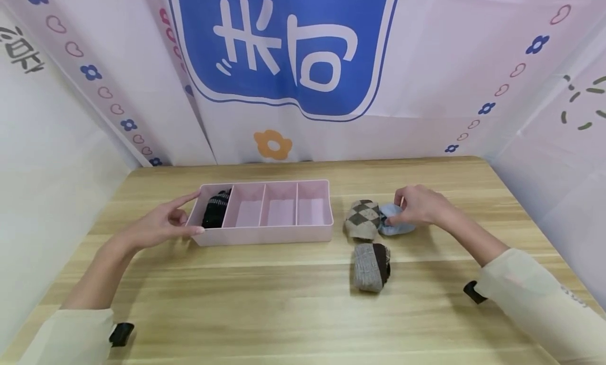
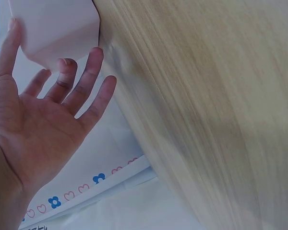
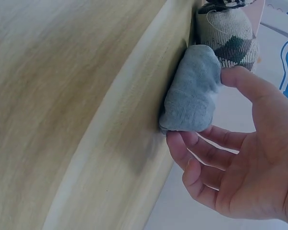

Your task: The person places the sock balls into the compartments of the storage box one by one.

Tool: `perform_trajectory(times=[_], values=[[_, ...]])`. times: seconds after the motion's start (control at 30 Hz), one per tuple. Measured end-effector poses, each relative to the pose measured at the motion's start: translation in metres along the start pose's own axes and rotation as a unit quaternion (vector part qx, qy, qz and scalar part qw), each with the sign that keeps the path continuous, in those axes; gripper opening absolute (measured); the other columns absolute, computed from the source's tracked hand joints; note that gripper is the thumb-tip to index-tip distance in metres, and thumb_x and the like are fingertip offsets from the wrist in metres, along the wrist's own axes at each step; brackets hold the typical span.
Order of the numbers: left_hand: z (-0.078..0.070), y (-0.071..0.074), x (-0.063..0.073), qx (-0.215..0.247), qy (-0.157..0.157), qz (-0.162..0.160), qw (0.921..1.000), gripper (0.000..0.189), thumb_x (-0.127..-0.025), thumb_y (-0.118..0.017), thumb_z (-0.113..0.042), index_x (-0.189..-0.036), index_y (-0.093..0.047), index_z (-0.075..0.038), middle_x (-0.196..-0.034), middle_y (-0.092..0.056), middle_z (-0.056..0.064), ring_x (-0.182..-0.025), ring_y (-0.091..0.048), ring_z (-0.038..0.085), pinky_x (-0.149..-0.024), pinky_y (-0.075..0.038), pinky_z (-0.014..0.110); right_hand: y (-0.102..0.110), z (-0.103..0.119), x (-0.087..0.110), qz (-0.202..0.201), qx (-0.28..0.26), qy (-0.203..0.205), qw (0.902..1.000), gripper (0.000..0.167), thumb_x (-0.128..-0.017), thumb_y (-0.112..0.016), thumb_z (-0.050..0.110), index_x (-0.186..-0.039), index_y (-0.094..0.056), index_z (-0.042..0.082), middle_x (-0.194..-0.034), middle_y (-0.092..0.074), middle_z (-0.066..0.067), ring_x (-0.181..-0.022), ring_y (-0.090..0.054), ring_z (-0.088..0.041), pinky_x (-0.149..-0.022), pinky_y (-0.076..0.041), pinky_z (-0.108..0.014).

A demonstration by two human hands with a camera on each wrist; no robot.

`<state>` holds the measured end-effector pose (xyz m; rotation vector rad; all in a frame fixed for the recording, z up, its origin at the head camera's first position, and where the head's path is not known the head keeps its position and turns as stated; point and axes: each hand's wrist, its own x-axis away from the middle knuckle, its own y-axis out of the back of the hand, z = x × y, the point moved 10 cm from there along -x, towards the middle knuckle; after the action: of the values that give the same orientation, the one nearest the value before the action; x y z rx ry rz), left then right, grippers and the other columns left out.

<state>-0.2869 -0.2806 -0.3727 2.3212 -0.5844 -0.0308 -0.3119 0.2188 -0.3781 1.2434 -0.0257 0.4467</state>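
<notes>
The right hand was pinching the pale blue sock bundle, right of centre in the head view. In the right wrist view the bundle's long axis ran from upper right to lower left, thumb at its upper end and fingertips at its lower end.

The pink box lay to the left, its length running across the frame. Directly between stood the checked sock bundle, right beside the blue one, with a strip of surface showing between it and the box's right wall. A grey and brown bundle sat just below.

The left hand, far from the socks, gripped the box's left end between thumb and forefinger, beside the compartment holding a black bundle. Wood showed above the socks up to the rear edge and broadly below the box.
</notes>
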Motion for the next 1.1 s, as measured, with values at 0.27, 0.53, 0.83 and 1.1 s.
perform_trajectory(times=[0.27, 0.53, 0.83, 1.1], values=[[-0.004, 0.002, -0.002, 0.003, -0.005, -0.007, 1.0000, 0.094, -0.094, -0.076, -0.016, -0.166, -0.017, -0.006, -0.074, -0.048, 0.002, -0.064, -0.047, 0.011, -0.061, -0.042, 0.029, 0.006, 0.001, -0.001, -0.019, 0.010, 0.020, 0.9996, 0.044, -0.085, -0.081, 0.034, -0.113, -0.068, 0.003, -0.097, -0.068, -0.011, -0.080, -0.061, -0.025, -0.068, -0.048, -0.041], [-0.003, 0.001, 0.001, 0.001, 0.008, -0.006, 1.0000, 0.095, -0.094, -0.077, -0.019, -0.166, -0.017, -0.007, -0.074, -0.047, 0.002, -0.065, -0.045, 0.011, -0.062, -0.041, 0.028, 0.005, -0.004, 0.005, -0.023, 0.025, 0.007, 0.9994, 0.067, -0.077, -0.085, 0.055, -0.116, -0.066, 0.003, -0.101, -0.068, -0.014, -0.084, -0.062, -0.028, -0.066, -0.048, -0.042], [-0.001, 0.000, 0.001, -0.008, 0.012, -0.006, 0.9999, 0.093, -0.095, -0.076, -0.021, -0.166, -0.018, -0.007, -0.075, -0.047, 0.002, -0.066, -0.044, 0.011, -0.062, -0.040, 0.028, -0.002, -0.008, 0.008, -0.022, -0.017, 0.014, 0.9995, 0.071, -0.078, -0.087, 0.048, -0.118, -0.065, -0.007, -0.100, -0.068, -0.017, -0.085, -0.060, -0.027, -0.068, -0.047, -0.037], [0.000, 0.000, -0.001, -0.014, 0.017, -0.005, 0.9997, 0.094, -0.095, -0.076, -0.021, -0.167, -0.016, -0.008, -0.075, -0.048, 0.002, -0.066, -0.045, 0.012, -0.062, -0.040, 0.029, 0.001, -0.009, 0.008, -0.042, -0.068, 0.044, 0.9959, 0.044, -0.077, -0.088, 0.023, -0.106, -0.069, -0.004, -0.095, -0.069, -0.013, -0.083, -0.061, -0.025, -0.071, -0.047, -0.035]])
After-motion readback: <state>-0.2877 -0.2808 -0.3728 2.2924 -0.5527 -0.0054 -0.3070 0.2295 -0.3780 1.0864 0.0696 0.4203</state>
